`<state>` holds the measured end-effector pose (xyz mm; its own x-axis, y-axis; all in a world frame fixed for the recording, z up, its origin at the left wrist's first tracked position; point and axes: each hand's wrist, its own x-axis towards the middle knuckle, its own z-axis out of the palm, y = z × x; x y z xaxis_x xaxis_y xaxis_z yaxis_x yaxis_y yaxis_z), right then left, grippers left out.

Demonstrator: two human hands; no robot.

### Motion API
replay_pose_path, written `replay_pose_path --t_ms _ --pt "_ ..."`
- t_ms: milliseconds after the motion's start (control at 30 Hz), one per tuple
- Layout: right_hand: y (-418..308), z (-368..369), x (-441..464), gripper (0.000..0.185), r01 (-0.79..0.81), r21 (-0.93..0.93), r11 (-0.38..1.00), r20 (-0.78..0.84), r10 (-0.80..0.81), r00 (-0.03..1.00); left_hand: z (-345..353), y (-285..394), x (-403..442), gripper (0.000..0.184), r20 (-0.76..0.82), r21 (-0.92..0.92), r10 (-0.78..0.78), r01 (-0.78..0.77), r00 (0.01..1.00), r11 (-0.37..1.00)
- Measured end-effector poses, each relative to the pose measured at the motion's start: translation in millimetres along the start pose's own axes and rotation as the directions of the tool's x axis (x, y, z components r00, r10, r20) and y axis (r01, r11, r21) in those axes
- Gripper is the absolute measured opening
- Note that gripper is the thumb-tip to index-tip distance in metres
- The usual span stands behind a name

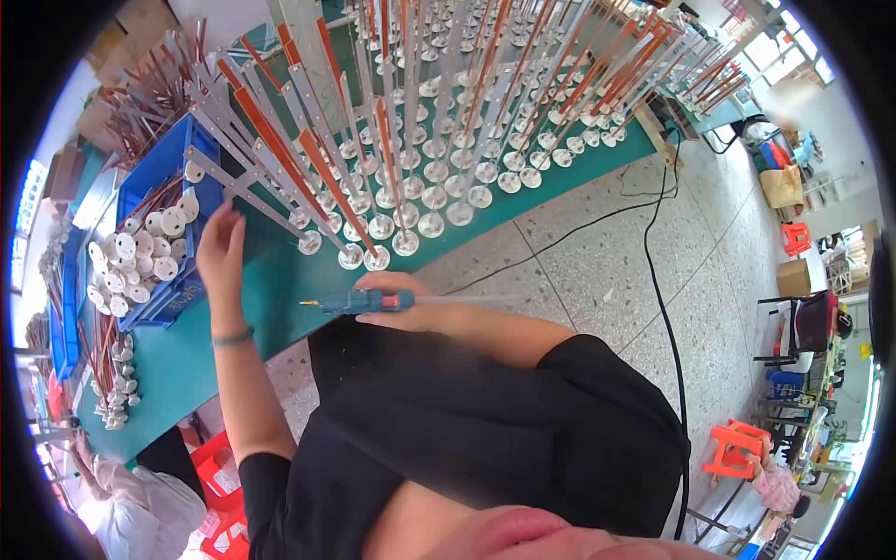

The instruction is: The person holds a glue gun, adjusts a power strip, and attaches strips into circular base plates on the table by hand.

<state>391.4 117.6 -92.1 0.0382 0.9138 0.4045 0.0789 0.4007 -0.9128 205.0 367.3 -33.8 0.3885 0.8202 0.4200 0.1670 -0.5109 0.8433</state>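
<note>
My right hand [392, 297] is wrapped around a teal hot glue gun [350, 301]. Its yellowish nozzle points left, and a translucent glue stick [467, 300] protrudes from the back. My left hand [222, 247] is raised beside the blue crate, fingers loosely bent and apart, with nothing visible in them. Just above its fingertips is a pale strip with small dots [224, 175]; whether they touch is unclear. Several upright strips, silvery and orange-brown, stand on round white bases [376, 259] across the green table [271, 303].
White discs with holes [131, 247] and thin strips fill the blue crate [163, 313]. More strips with white ends [117, 383] lie before it. A black cable [661, 299] crosses the speckled floor. Red-orange stools [737, 448] and other people [149, 513] are around.
</note>
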Motion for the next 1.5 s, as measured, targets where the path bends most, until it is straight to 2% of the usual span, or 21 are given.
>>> replay_pose_path --t_ms 100,133,167,267,300,367,400,433,467,500,533,567,600,667,800,933,1067,1233,1267,1333,1500 --pt "-4.1 0.8 2.2 0.029 -0.055 -0.032 0.998 0.037 0.056 0.998 -46.9 26.9 -78.8 0.021 0.037 -0.104 -0.15 0.153 0.988 0.983" --pt "-3.5 3.9 5.4 0.029 -0.04 -0.049 0.998 0.039 0.042 0.998 -68.3 28.1 -104.6 0.014 0.101 -0.052 -0.154 0.16 0.983 0.986" --pt "-2.7 9.0 7.7 0.029 -0.028 -0.063 0.998 0.042 0.031 0.999 -79.8 34.7 -133.5 0.013 0.091 -0.014 -0.198 0.201 0.976 0.98" --pt "-21.7 32.1 25.9 0.027 -0.289 0.131 0.949 0.096 0.278 0.956 -117.3 21.0 -223.3 0.012 0.071 0.036 -0.335 0.334 0.939 0.942" --pt "-20.2 38.9 35.0 0.028 -0.278 0.19 0.942 0.144 0.253 0.957 -123.7 7.6 -254.0 0.012 0.036 -0.028 -0.435 0.436 0.9 0.9" --pt "-19.9 65.3 51.9 0.03 -0.276 0.317 0.907 0.275 0.191 0.942 -143.6 -31.4 -336.4 0.012 -0.045 -0.134 -0.615 0.605 0.787 0.785" --pt "-10.8 78.0 56.4 0.036 -0.337 0.326 0.883 0.274 0.253 0.928 -155.4 -49.0 -384.3 0.019 -0.082 -0.032 -0.726 0.726 0.683 0.686" --pt "-2.3 91.2 59.6 0.044 -0.396 0.337 0.854 0.272 0.314 0.909 -151.6 -31.4 -423.4 0.027 -0.12 0.014 -0.773 0.779 0.623 0.627" --pt "-30.2 93.5 69.8 0.035 -0.493 0.21 0.844 0.359 0.402 0.842 -161.5 -80.8 -505.2 0.029 -0.13 0.118 -0.867 0.875 0.481 0.469" --pt "-3.8 106.7 74.0 0.028 -0.542 0.185 0.82 0.366 0.455 0.812 -157.5 -89.2 -568.0 0.029 -0.145 0.237 -0.922 0.917 0.36 0.321" --pt "-5.8 115.0 76.3 0.027 -0.437 0.283 0.854 0.356 0.329 0.874 -146.1 -87.5 -614.7 0.029 -0.144 0.34 -0.962 0.925 0.232 0.172" --pt "-17.5 121.7 76.6 0.028 -0.469 0.294 0.833 0.341 0.367 0.866 -133.9 -84.1 -650.8 0.029 -0.134 0.383 -0.984 0.922 0.12 0.06" --pt "-23.5 122.4 79.6 0.028 -0.544 0.166 0.823 0.34 0.47 0.815 -123.8 -76.7 -681.0 0.029 -0.136 0.368 -0.989 0.93 0.051 -0.003" --pt "-22.5 132.9 78.6 0.025 -0.446 0.29 0.847 0.333 0.347 0.877 -106.9 -61.5 -716.0 0.028 -0.125 0.336 -0.991 0.938 -0.042 -0.082" --pt "-22.0 155.8 84.5 0.024 -0.434 0.384 0.815 0.385 0.285 0.878 -92.9 -52.4 -730.4 0.028 -0.159 0.22 -0.986 0.973 -0.04 -0.075" --pt "-16.9 170.2 93.3 0.022 -0.449 0.389 0.804 0.407 0.288 0.867 -99.0 -64.4 -693.8 0.027 -0.215 0.143 -0.975 0.989 0.059 0.028" --pt "-7.9 175.2 101.2 0.026 -0.444 0.363 0.819 0.381 0.305 0.873 -125.1 -81.4 -620.8 0.027 -0.282 0.072 -0.941 0.982 0.188 0.175" --pt "-3.5 173.0 104.7 0.024 -0.466 0.321 0.824 0.37 0.344 0.863 -177.7 -126.4 -501.8 0.026 -0.365 0.021 -0.882 0.949 0.299 0.314" --pt "-1.4 171.6 101.6 0.025 -0.447 0.318 0.836 0.351 0.335 0.875 -188.9 -140.5 -477.0 0.026 -0.383 0.018 -0.869 0.943 0.313 0.332" --pt "-3.9 168.8 95.9 0.027 -0.468 0.471 0.747 0.365 0.318 0.875 -209.0 -167.7 -431.0 0.025 -0.402 0.023 -0.854 0.936 0.33 0.351" --pt "-21.9 174.8 99.3 0.03 -0.597 0.335 0.73 0.37 0.48 0.795 -241.9 -228.4 -354.9 0.024 -0.351 0.085 -0.88 0.947 0.321 0.311"
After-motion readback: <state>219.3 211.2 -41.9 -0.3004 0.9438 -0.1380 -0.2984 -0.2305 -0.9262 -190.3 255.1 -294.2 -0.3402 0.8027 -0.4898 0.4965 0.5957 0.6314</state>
